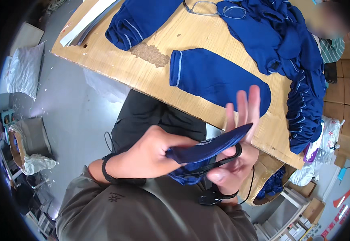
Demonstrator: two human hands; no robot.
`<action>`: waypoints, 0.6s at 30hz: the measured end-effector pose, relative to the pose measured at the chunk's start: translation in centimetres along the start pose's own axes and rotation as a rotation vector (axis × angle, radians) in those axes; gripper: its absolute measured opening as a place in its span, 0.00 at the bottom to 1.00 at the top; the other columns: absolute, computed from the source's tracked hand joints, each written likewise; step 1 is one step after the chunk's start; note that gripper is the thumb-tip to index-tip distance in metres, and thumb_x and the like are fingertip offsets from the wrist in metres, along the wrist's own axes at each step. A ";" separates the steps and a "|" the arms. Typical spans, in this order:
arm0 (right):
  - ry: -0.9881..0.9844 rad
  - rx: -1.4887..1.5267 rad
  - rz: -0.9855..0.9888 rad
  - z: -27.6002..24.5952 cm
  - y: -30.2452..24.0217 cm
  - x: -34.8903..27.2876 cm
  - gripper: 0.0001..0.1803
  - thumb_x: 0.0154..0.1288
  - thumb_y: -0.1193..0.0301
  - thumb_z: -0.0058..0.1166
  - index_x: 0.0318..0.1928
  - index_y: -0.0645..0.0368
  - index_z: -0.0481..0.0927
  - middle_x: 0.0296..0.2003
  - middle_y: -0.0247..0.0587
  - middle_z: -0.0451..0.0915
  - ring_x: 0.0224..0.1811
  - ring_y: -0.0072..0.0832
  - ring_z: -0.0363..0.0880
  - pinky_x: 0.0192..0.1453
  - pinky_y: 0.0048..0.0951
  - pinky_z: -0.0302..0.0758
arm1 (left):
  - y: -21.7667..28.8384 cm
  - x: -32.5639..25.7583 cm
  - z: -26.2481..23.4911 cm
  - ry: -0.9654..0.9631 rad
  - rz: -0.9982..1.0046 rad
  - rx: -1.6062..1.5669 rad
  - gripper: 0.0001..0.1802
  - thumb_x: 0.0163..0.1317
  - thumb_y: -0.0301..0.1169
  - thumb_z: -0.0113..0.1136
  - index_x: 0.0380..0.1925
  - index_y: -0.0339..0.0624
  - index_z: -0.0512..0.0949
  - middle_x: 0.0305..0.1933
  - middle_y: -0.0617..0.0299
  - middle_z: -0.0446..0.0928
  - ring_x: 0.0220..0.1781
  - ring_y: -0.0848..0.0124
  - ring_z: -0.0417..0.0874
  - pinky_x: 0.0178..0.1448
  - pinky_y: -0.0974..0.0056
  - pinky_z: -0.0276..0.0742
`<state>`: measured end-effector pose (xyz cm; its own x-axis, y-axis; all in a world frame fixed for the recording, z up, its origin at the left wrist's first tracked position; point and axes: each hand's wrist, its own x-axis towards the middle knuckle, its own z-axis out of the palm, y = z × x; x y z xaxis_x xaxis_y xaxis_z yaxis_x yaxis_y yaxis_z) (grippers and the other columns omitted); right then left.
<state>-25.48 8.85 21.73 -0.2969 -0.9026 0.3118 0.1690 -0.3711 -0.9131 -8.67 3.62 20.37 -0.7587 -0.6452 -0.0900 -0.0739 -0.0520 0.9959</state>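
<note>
My left hand (149, 154) grips the near end of a dark blue cloth piece (211, 148), its thumb pressed on top. The cloth is raised off the table in front of my body, and its other end reaches across my right hand (241, 158). Three fingers of my right hand stretch upward, spread apart. A slim black tool with a loop (223, 162) lies under the cloth, the loop hooked at my right fingers; its exact kind is not clear. On the table beyond, a flat blue sleeve-like piece (219, 76) with a white-stitched hem lies closest to my hands.
Glasses (205, 8) and another folded blue piece (137, 24) sit on the wooden table (102, 60). A heap of blue garments (287, 44) covers its right side. Below the table edge stands a cardboard box (259, 184) of blue cloth. Another person's striped sleeve (331, 50) shows at far right.
</note>
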 end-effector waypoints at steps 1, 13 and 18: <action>-0.009 0.162 0.168 -0.2 -0.6 -0.3 0.16 0.47 0.74 0.67 0.41 0.60 0.89 0.49 0.59 0.76 0.52 0.40 0.74 0.60 0.39 0.66 | 0.2 0.1 -0.1 -0.063 0.012 -0.018 0.13 0.55 0.22 0.62 0.42 0.34 0.82 0.29 0.48 0.82 0.30 0.56 0.86 0.34 0.63 0.78; 0.498 -0.045 -0.012 -8.0 -1.8 -2.0 0.13 0.71 0.64 0.53 0.31 0.59 0.72 0.31 0.41 0.74 0.33 0.26 0.71 0.34 0.22 0.69 | 2.3 4.3 -6.9 0.231 0.520 0.886 0.33 0.50 0.41 0.62 0.55 0.35 0.76 0.57 0.49 0.78 0.69 0.48 0.70 0.69 0.48 0.65; 0.376 0.552 -0.148 -16.0 -2.9 -3.0 0.22 0.75 0.64 0.46 0.62 0.65 0.65 0.47 0.45 0.71 0.47 0.31 0.72 0.50 0.34 0.71 | 0.8 5.4 -7.3 0.050 0.460 1.020 0.25 0.49 0.28 0.60 0.52 0.39 0.78 0.60 0.54 0.75 0.64 0.47 0.71 0.66 0.49 0.70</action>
<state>-40.10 16.11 19.30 -0.6430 -0.7337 0.2197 0.5263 -0.6317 -0.5691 -8.11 -5.50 20.77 -0.8254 -0.4730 0.3081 -0.3064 0.8338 0.4591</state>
